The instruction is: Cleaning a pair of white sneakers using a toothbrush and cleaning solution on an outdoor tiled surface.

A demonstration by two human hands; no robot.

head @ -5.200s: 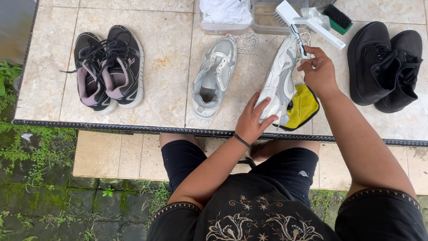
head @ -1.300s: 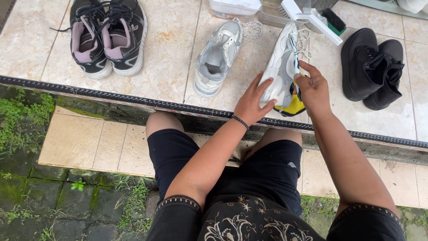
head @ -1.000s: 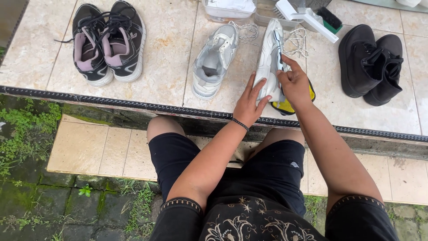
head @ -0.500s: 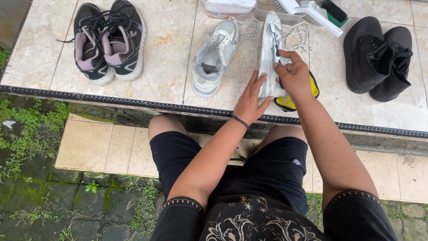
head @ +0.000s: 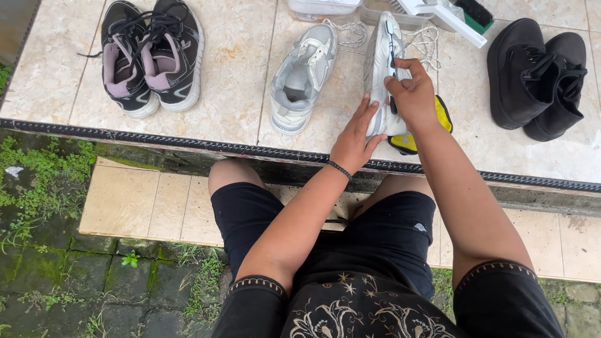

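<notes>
A white sneaker [head: 379, 69] stands on its side on the tiled ledge [head: 238, 81], sole toward me. My left hand [head: 355, 134] holds its heel end, fingers spread against the sole. My right hand [head: 410, 94] grips a small brush with a dark handle [head: 390, 37] and presses it along the shoe's upper edge. A yellow cloth [head: 438, 119] lies under the shoe and my right wrist. The matching white sneaker [head: 303, 75] sits upright just to the left, its loose laces [head: 350, 34] trailing behind it.
A black and pink pair of sneakers [head: 150, 53] sits at the far left of the ledge. Black high shoes [head: 538, 75] stand at the right. Clear tubs [head: 322, 6] and a white brush with a green block [head: 451, 12] lie at the back. Mossy pavers lie below.
The white sneaker has been turned from flat-tilted to standing on its side. My right hand moved from the laces down along the shoe's edge with the brush.
</notes>
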